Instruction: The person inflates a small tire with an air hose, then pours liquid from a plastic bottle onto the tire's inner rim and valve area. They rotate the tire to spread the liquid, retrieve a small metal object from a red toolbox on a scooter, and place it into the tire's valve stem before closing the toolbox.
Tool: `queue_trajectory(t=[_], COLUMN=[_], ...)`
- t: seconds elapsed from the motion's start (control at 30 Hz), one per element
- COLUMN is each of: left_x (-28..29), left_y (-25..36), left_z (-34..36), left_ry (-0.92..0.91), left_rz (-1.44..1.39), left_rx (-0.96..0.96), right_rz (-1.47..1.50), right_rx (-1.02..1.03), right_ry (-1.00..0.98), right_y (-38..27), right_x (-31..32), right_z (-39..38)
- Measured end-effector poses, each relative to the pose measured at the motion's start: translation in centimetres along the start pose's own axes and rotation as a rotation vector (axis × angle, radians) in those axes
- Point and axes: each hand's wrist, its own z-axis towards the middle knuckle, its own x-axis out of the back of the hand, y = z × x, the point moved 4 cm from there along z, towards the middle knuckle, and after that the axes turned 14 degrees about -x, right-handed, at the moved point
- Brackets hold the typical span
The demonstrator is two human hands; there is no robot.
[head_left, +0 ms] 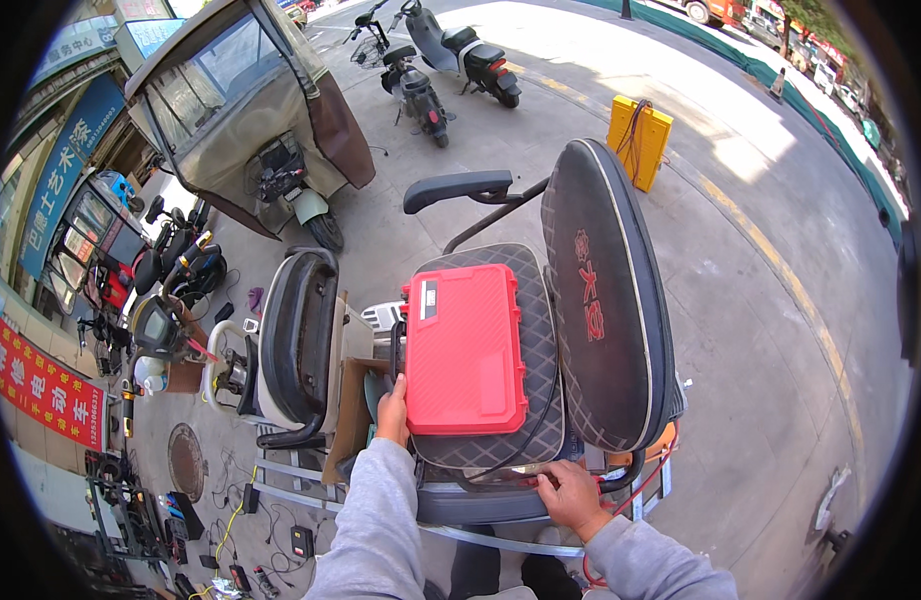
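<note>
The red case (466,350) lies flat on the quilted seat (541,350), its black handle (397,335) on the left side. The left hand (393,410) touches the case's lower left edge, thumb upward; whether its hidden fingers grip, I cannot tell. The right hand (573,497) is half curled beside the near armrest (481,505), below the seat; I cannot tell whether it pinches anything. The step in hand looks like steadying the case on the seat; shifting it would call for a firm hold on both sides. The backrest (606,300) stands to the right, a cardboard box (349,440) to the left. Beyond are a yellow case (641,145) and 2 parked scooters (461,50).
</note>
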Motion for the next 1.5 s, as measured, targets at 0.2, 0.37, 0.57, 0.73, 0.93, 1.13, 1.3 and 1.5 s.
queue_trajectory(t=[0.2,0.37,0.57,0.73,0.93,1.13,1.3,1.5], left_x=[-3.3,-9.5,-16.8,-16.5,-12.0,-15.5,-20.4,-15.4], left_y=[8.1,12.7,14.9,12.9,9.4,7.5,5.6,6.7], left_z=[-5.4,-12.3,-20.9,-22.1,-12.7,0.3,5.5,-0.4], left_ry=[-0.056,-0.434,-0.919,-1.432,-1.052,-0.641,-0.575,-0.558], left_rz=[-0.063,-0.292,-0.299,0.122,0.455,0.935,1.156,0.610], left_rx=[-0.011,-0.167,-0.290,-0.403,-0.266,-0.825,-0.927,-0.754], right_rz=[-0.029,-0.248,0.159,0.448,0.453,0.584,0.470,0.344], right_rx=[-0.088,-0.047,-0.156,-0.455,-0.525,-0.337,-0.212,-0.303], right_ry=[0.005,0.154,0.398,0.604,0.691,0.754,0.814,0.801], right_y=[0.2,-2.3,-6.1,-3.0,-1.5,-3.1,-3.1,-2.6], right_x=[0.0,0.4,-1.8,-2.5,-3.2,-2.6,-2.1,-2.1], right_z=[0.0,0.5,3.7,6.5,6.4,6.1,5.9,6.1])
